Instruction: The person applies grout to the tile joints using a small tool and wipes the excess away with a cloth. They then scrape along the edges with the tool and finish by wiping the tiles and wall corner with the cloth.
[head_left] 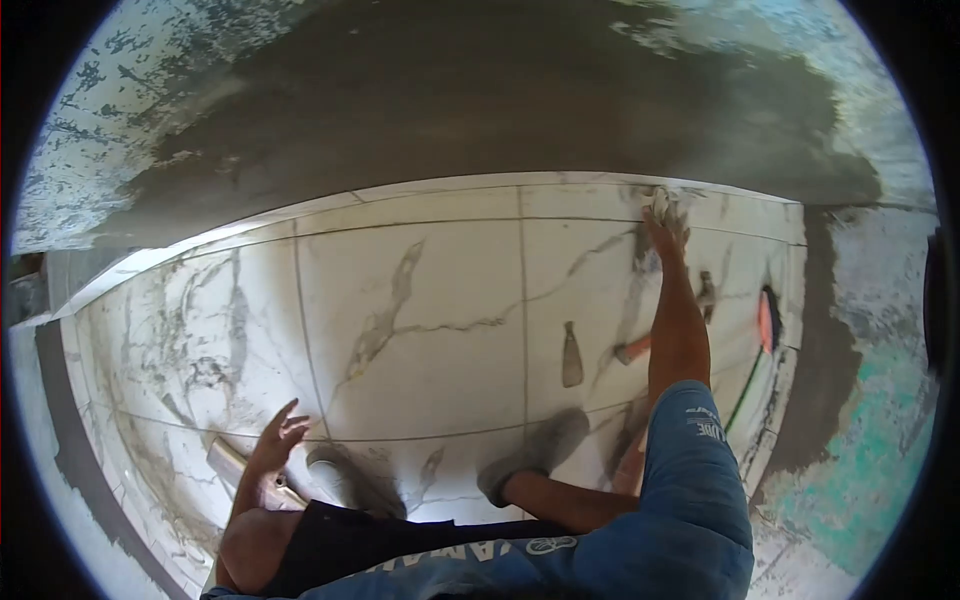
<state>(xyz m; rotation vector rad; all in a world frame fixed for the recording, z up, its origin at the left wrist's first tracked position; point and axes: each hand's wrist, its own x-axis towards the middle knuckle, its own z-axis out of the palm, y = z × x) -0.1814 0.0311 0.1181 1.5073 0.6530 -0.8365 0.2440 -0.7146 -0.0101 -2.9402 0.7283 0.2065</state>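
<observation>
My right hand reaches forward to the low skirting tile at the foot of the wall. Its fingers press a crumpled greyish-white piece, whose kind I cannot make out, against the tile. My left hand hangs above the floor near my knee, fingers apart, holding nothing. On the marbled floor tiles lies a flat, narrow-necked scraper-like blade. An orange-handled tool lies partly hidden behind my right forearm. A dark metal piece shows on the forearm's other side.
Fresh grey plaster covers the wall ahead. A red and black tool with a green cord lies by the right wall. My shoes stand on the tiles. A wooden-looking piece lies beside my left forearm.
</observation>
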